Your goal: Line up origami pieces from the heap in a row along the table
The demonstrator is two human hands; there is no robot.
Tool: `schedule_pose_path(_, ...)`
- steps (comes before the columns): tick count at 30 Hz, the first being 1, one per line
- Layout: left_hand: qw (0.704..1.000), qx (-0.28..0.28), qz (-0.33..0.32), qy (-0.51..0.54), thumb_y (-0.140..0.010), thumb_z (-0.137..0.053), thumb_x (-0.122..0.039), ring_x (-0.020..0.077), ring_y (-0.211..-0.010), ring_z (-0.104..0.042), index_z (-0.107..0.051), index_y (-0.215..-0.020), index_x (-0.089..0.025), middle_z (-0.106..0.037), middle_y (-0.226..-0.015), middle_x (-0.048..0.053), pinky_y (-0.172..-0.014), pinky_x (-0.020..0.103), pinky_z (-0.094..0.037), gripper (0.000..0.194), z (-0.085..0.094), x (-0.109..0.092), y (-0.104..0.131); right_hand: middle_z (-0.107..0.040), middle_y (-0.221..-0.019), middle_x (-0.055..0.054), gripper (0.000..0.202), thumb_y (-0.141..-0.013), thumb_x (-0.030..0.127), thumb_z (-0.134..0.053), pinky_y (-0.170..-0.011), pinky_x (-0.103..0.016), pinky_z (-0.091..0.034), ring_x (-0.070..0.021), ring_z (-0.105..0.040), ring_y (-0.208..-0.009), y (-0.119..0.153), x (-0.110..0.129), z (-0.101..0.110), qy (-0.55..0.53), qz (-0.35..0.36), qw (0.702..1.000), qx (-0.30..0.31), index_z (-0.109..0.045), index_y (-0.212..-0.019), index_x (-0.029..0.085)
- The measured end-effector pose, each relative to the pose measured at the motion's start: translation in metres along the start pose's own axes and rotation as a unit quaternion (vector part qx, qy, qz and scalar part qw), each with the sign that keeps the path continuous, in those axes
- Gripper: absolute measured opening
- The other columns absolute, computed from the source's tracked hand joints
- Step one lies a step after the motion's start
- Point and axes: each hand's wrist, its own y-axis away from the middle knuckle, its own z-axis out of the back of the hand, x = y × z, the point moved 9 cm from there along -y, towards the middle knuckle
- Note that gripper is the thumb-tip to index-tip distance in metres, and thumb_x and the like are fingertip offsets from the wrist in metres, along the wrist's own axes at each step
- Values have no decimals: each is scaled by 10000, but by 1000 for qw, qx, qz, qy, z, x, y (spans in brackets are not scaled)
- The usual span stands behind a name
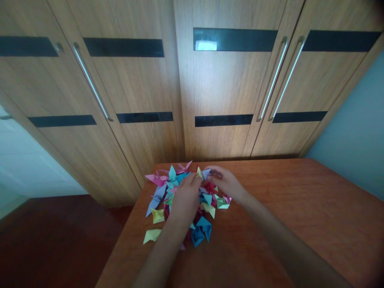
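Note:
Many folded-paper origami pieces lie in a loose pile on the wooden table, some shaped like cranes. My left hand (186,196) reaches over the middle of the pile, its fingertips by a small yellow piece (199,172) and partly hidden by the hand itself. From the right, my right hand (226,182) has its curled fingers on a lavender origami piece (206,173). Around the hands are a pink crane (157,179), a lavender crane (157,198), a yellow piece (158,216) and blue folded pieces (202,231). My left hand and forearm cover part of the pile.
The reddish-brown table (285,208) extends to the right of the pile. Behind it stands a wooden wardrobe (222,84) with long metal handles and dark strips. Dark floor (60,240) shows past the table's left edge. A pale blue wall (354,128) is at the right.

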Motion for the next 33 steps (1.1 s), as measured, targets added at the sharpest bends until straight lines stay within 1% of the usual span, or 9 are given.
schedule_pose_path(2, 999, -29, 23, -9, -856, -430, -65, 246, -1078, -562, -595, -1069, -185, -577, -1190, 96, -929, 392, -477, 295, 13, 21, 12, -679, -1021, -28, 324, -711, 284, -654, -941, -378, -447, -191, -600, -1009, -6, 4, -11, 1, 25, 1000, 4, -663, -1032, 246)
schedule_pose_path(5, 999, -50, 7, -14, -865, -461, -141, 270, -1157, -513, -601, -1081, -202, -577, -1210, 93, -986, 450, -439, 264, 21, 33, 39, -675, -1049, -34, 364, -717, 284, -652, -974, -406, -429, -207, -588, -1051, -2, -5, 3, 56, 34, 997, -51, -651, -1080, 260)
schedule_pose_path(9, 998, -25, -51, -28, -863, -497, -210, 288, -1262, -418, -580, -1168, -240, -537, -1305, 68, -1035, 509, -383, 319, 12, 21, 82, -637, -1141, -58, 311, -780, 324, -596, -984, -439, -423, -235, -580, -1075, 38, -45, 50, 120, -9, 980, -161, -646, -1077, 247)
schedule_pose_path(11, 996, 8, -82, -34, -861, -500, -221, 291, -1285, -392, -543, -1234, -260, -486, -1368, 56, -1049, 527, -361, 377, 1, 9, 99, -602, -1208, -55, 330, -787, 354, -599, -1009, -448, -403, -252, -539, -1141, 66, -64, 63, 138, -26, 973, -184, -629, -1103, 263)
schedule_pose_path(14, 990, 49, -125, -42, -853, -499, -214, 294, -1308, -367, -515, -1271, -278, -423, -1426, 42, -1057, 530, -353, 423, -15, -8, 113, -538, -1295, -49, 382, -811, 378, -578, -1078, -463, -317, -252, -461, -1229, 100, -80, 62, 180, -43, 966, -181, -582, -1181, 279)
schedule_pose_path(16, 987, 62, -143, -42, -842, -507, -210, 301, -1316, -355, -523, -1265, -282, -407, -1438, 38, -1056, 528, -356, 429, -20, -16, 114, -477, -1361, -46, 425, -830, 378, -555, -1112, -467, -252, -243, -397, -1284, 106, -82, 51, 202, -41, 963, -173, -537, -1243, 282)
schedule_pose_path(21, 985, 70, -150, -44, -819, -545, -230, 318, -1332, -315, -509, -1282, -278, -385, -1453, 47, -1056, 543, -343, 467, -23, -21, 107, -506, -1333, -53, 430, -866, 383, -483, -1083, -454, -295, -224, -438, -1249, 66, -90, 23, 148, -21, 976, -159, -500, -1280, 269)
schedule_pose_path(26, 986, 78, -139, -57, -839, -540, -297, 331, -1355, -265, -460, -1329, -250, -336, -1480, 77, -1064, 555, -306, 498, -29, -16, 102, -552, -1279, -58, 423, -838, 407, -501, -1089, -445, -272, -220, -457, -1230, 16, -101, 11, 115, -10, 971, -209, -552, -1224, 242)
schedule_pose_path(33, 989, 86, -98, -69, -847, -520, -351, 325, -1336, -308, -474, -1310, -251, -397, -1443, 79, -1085, 557, -243, 477, -39, -5, 87, -563, -1282, -43, 421, -847, 401, -481, -1071, -399, -302, -198, -489, -1207, -18, -107, -16, 92, -37, 983, -152, -552, -1228, 238)
